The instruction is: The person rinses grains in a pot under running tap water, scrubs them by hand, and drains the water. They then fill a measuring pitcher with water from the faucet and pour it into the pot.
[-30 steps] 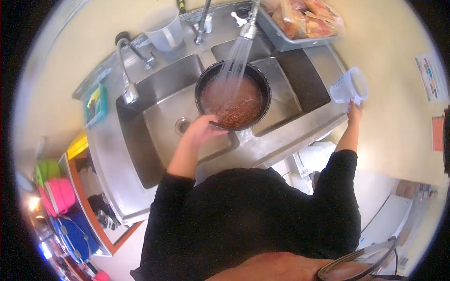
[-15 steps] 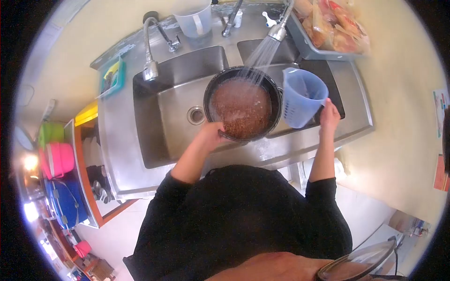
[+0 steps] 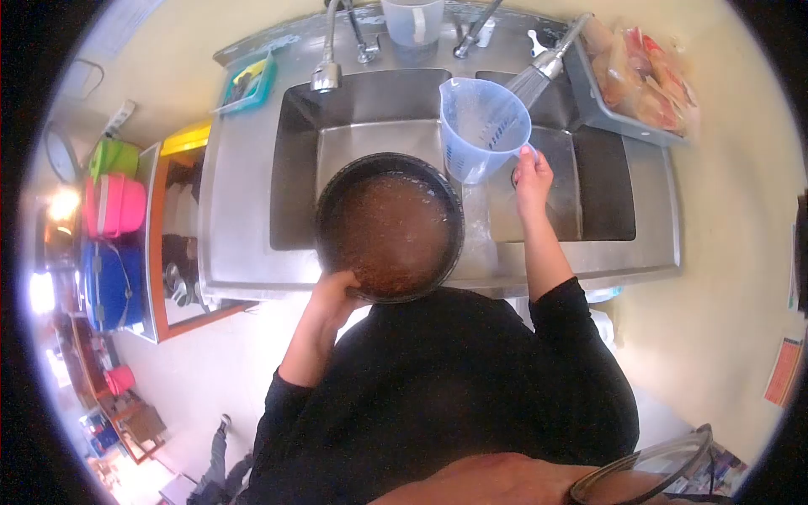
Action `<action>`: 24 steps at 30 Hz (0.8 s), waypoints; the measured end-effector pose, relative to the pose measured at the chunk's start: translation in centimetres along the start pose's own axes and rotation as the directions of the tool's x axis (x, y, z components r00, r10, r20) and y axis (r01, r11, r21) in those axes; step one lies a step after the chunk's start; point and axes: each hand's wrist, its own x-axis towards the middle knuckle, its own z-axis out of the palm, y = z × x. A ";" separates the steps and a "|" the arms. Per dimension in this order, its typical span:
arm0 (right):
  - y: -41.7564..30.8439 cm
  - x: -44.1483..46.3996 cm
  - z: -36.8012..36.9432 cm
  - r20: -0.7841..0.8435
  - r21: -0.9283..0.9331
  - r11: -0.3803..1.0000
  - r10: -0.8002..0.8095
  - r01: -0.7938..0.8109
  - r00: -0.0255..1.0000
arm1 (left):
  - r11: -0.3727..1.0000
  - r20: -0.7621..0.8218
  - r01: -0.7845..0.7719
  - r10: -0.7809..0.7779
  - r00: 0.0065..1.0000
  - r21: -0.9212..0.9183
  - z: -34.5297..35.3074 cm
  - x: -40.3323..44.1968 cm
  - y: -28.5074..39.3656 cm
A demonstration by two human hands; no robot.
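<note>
A round black pot [image 3: 389, 227] with brown water and grains in it is near the sink's front edge, over the left basin. My left hand [image 3: 337, 296] grips its front left rim. My right hand [image 3: 532, 172] is closed on the handle of a translucent blue measuring jug [image 3: 480, 135], held upright over the divider between the basins. Water sprays from the right tap's spray head [image 3: 549, 64] toward the jug and partly into its mouth. The jug is beyond the pot, to its right.
Bagged meat fills a grey tub [image 3: 627, 126] at the back right. A clear pitcher [image 3: 413, 29] stands behind the basins, near the left faucet head [image 3: 325, 77]. A teal tray [image 3: 252, 82] sits back left. Another person's leg [image 3: 219, 450] shows at lower left.
The pot has moved out from under the spray, toward my body. My right hand has brought the jug from the far right to the spray. The view has shifted.
</note>
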 end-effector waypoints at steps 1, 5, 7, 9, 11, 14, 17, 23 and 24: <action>0.6 -0.4 0.1 0.017 -0.006 1.000 -0.021 0.021 1.000 | 0.999 -0.003 -0.018 0.018 1.000 -0.033 -0.6 -0.7 -0.5; 1.8 -1.8 0.2 -0.021 -0.102 0.988 -0.116 0.113 0.993 | 0.991 -0.059 -0.046 0.039 0.997 -0.123 -3.4 -3.3 -2.1; 1.8 -1.7 -0.1 -0.054 -0.132 0.981 -0.149 0.141 0.987 | 0.988 -0.101 -0.048 0.034 0.994 -0.148 -4.2 -4.2 -2.6; 1.5 -1.4 -0.4 -0.059 -0.109 0.984 -0.146 0.139 0.988 | 0.981 -0.153 -0.023 -0.007 0.988 -0.192 -5.6 -4.4 -3.4; 1.5 -1.5 -0.3 -0.071 -0.110 0.983 -0.155 0.146 0.985 | 0.965 -0.166 -0.005 -0.040 0.985 -0.262 -7.1 -4.3 -4.9; 2.1 -0.5 0.1 -0.106 -0.148 0.974 -0.190 0.174 0.976 | 0.946 -0.115 -0.020 -0.018 0.993 -0.323 -8.2 -3.9 -5.9; 3.1 0.2 0.2 -0.128 -0.151 0.971 -0.206 0.186 0.970 | 0.958 -0.067 -0.056 0.038 0.997 -0.281 -7.8 -4.4 -5.9; 2.8 0.7 0.3 -0.183 -0.266 0.937 -0.280 0.227 0.942 | 0.978 -0.040 -0.035 0.027 0.999 -0.204 -7.7 -4.4 -5.0; 2.9 0.9 0.2 -0.178 -0.249 0.938 -0.291 0.243 0.940 | 0.983 -0.045 -0.023 0.015 0.999 -0.180 -7.8 -4.4 -4.9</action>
